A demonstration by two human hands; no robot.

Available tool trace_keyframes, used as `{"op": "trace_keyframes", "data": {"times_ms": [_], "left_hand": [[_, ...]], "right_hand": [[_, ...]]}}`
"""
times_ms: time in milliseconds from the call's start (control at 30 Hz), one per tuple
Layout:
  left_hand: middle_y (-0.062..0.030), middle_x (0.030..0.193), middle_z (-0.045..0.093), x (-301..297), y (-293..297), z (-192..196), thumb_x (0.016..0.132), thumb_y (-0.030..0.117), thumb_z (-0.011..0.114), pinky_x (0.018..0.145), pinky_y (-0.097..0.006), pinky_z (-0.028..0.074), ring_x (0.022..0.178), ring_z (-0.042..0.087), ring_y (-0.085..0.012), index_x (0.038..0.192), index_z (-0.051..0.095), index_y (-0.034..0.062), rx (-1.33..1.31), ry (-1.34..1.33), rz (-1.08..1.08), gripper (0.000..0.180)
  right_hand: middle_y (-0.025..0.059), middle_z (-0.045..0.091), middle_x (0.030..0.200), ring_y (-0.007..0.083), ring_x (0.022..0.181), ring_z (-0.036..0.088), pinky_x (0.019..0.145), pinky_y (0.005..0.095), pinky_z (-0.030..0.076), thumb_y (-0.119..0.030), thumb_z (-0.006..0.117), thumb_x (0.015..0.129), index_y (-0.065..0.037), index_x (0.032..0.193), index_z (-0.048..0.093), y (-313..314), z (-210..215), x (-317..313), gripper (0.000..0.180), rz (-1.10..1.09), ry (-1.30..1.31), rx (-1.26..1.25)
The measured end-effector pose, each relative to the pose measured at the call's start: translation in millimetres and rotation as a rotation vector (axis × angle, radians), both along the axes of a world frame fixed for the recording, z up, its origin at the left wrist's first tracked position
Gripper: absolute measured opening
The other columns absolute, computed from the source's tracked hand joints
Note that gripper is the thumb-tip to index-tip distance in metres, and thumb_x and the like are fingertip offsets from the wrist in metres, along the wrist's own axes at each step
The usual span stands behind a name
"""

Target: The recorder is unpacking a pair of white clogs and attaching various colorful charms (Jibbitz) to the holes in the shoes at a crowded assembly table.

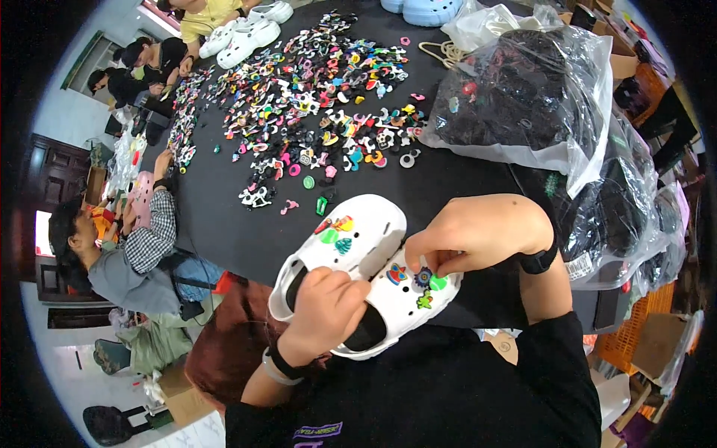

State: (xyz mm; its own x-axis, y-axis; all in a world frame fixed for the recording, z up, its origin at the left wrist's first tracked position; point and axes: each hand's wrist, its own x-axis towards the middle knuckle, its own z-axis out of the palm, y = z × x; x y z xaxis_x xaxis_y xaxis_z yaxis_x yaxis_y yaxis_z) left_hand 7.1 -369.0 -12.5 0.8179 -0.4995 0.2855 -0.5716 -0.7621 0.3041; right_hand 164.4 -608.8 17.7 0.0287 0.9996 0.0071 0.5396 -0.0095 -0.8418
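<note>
Two white clogs lie side by side at the near edge of the black table. My left hand (325, 310) is closed around the opening of the right-hand clog (407, 317), with its knuckles up. My right hand (482, 235) is bent over that clog's toe, its thumb and fingers pinched together at the charms; whatever they pinch is hidden. Beside the fingertips sit a dark blue round charm (423, 278), a green charm (438, 283), a colourful mask-like charm (396, 274) and a green figure charm (425, 299). The left-hand clog (377, 224) carries several charms, including a teal tree-like one (343, 246).
Loose shoe charms (299, 112) are heaped across the table (216, 216). Clear plastic bags of dark goods (523, 97) fill the right side. White clogs (243, 37) and blue clogs (426, 9) stand at the far edge. A person (127, 254) holds a pink clog (140, 196) at left.
</note>
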Motion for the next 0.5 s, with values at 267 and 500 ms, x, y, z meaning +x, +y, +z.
{"op": "trace_keyframes", "data": {"times_ms": [267, 500], "left_hand": [[-0.0088, 0.085, 0.061, -16.2, -6.7, 9.6, 0.075, 0.007, 0.073, 0.069, -0.038, 0.044, 0.079, 0.059, -0.0258, 0.091, 0.058, 0.0045, -0.107, 0.068, 0.088, 0.022], [-0.0155, 0.114, 0.059, -38.5, -3.6, 24.1, 0.09, 0.009, 0.065, 0.091, -0.036, 0.046, 0.104, 0.059, -0.0267, 0.127, 0.049, -0.0035, -0.413, 0.719, 0.063, 0.042]], "right_hand": [[0.0077, 0.067, 0.08, 0.024, 0.075, 0.068, 0.064, 0.0331, 0.052, -0.005, 0.065, 0.083, -0.006, 0.103, 0.058, 12.3, -16.7, -1.8, 0.021, 0.016, 0.062, 0.033], [0.011, 0.065, 0.076, 0.027, 0.071, 0.066, 0.061, 0.0371, 0.049, -0.004, 0.064, 0.078, -0.004, 0.097, 0.057, 16.1, -14.4, -3.5, 0.02, -0.008, 0.08, 0.027]]}}
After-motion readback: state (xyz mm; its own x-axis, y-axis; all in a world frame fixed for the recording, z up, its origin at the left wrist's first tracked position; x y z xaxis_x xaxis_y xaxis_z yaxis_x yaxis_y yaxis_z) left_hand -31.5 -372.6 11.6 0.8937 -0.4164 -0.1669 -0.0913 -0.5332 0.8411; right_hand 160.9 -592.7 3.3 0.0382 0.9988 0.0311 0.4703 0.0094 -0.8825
